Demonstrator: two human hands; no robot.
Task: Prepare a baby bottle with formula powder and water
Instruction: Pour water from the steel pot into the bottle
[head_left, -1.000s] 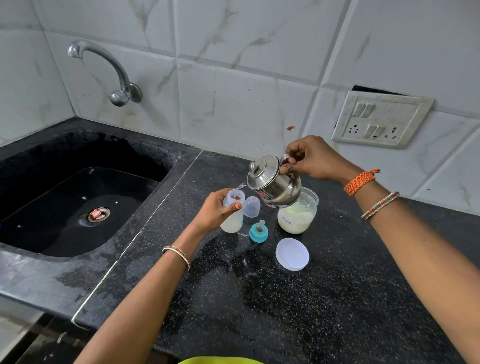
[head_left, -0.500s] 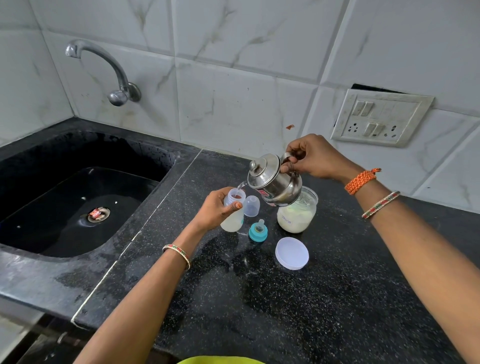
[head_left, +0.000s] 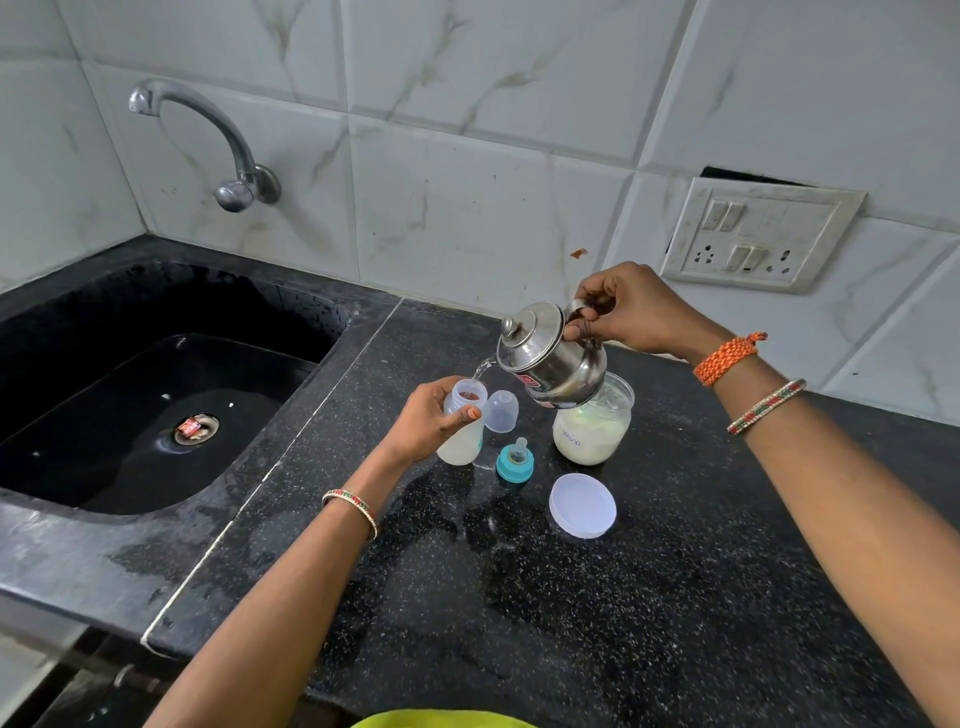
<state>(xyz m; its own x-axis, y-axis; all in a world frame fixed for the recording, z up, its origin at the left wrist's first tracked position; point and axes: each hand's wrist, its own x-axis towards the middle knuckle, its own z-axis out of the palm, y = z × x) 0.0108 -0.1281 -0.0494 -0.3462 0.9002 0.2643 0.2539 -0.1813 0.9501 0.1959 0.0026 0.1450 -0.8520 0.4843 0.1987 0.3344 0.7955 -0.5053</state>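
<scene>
My left hand (head_left: 428, 422) grips a small clear baby bottle (head_left: 464, 423) standing on the black counter, with pale liquid in its lower part. My right hand (head_left: 631, 306) holds a steel kettle (head_left: 550, 356) by its handle, tilted left. A thin stream of water runs from its spout into the bottle's open mouth. Behind the kettle stands an open jar of formula powder (head_left: 592, 428), partly hidden by it. The teal teat ring (head_left: 514, 460) and the clear bottle cap (head_left: 502, 410) sit on the counter between bottle and jar.
The jar's white lid (head_left: 583, 505) lies flat in front of the jar. A black sink (head_left: 130, 395) with a wall tap (head_left: 228, 150) lies to the left. A switch plate (head_left: 758, 236) is on the tiled wall. The speckled counter (head_left: 545, 613) is wet near the bottle.
The kettle has tipped a little further left and its spout now reaches over the bottle's mouth, with water flowing. My left hand keeps the bottle in place.
</scene>
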